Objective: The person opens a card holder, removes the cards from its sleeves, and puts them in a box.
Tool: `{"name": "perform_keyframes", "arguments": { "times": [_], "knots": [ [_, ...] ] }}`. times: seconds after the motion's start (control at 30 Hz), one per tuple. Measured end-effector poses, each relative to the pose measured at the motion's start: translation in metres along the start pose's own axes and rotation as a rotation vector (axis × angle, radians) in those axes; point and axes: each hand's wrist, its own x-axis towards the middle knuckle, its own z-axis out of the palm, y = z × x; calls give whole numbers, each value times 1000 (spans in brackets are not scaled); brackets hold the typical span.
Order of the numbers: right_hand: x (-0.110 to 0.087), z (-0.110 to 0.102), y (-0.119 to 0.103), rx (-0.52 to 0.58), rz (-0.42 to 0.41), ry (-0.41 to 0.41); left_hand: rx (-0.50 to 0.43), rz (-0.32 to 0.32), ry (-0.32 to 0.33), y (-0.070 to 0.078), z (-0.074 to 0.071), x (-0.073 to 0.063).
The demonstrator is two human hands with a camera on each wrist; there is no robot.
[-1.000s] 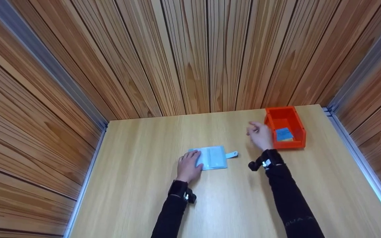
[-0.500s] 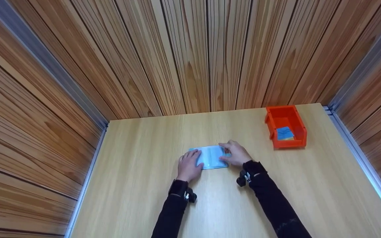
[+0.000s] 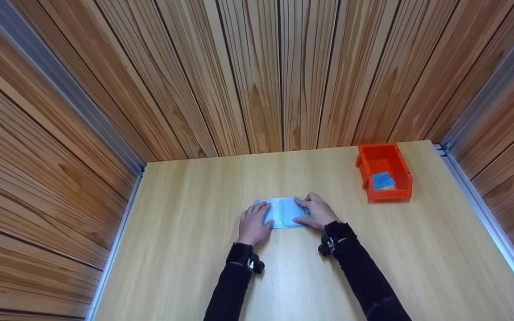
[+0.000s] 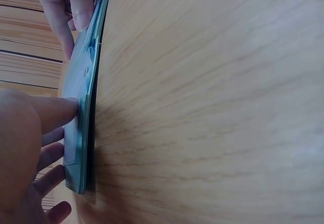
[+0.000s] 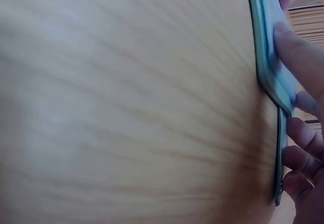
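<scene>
Left hand: [image 3: 253, 225] laid over the wallet's left end, fingers extended and spread, thumb straight with its tip on the top face near the near edge. Pressing, not curled round it.
Right hand: [image 3: 318, 212] at the wallet's right end, thumb and index fingertips on the top face, set apart from each other. Other fingers bent, beside the strap. Can't tell if it's pinching anything.
Wallet: [image 3: 282, 214] light blue, flat on the table between the two hands, long side running left to right. A crease crosses the middle of the top face. Left wrist view shows the near edge as stacked layers, slightly parted toward the right hand.
Strap: [image 5: 279, 158] narrow, sticks out of the wallet's right end, low at the table; mostly behind the right hand in the head view.
Bin: [image 3: 389, 195] orange-red, far right of the table, well apart from both hands, low side facing the person.
Bin contents: blue card [image 3: 382, 180] lying near the low side, a tan bit showing just under it.
Table: [image 3: 283, 285] light wood grain.
Walls: [image 3: 263, 76] wood planks on the back and both sides, metal rails [image 3: 489, 218] along the table's sides.
Sleeves: [image 3: 368, 276] dark, both arms.
</scene>
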Motion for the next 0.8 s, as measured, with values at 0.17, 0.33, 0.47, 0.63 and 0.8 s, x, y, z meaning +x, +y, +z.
{"name": "perform_keyframes", "arguments": {
  "times": [0.17,0.33,0.47,0.63,0.8],
  "knots": [
    [-1,2,0,27,-39,45,-4,29,23,-1,0,0],
    [-2,6,-3,107,-42,120,-20,21,-5,-3,1,0],
    [-2,9,-9,232,-33,145,-29,19,-5,-4,0,1],
    [-1,10,-16,409,39,174,-58,22,-10,-5,0,2],
    [-1,6,-23,519,63,191,-108,17,18,-3,2,2]
  ]
}}
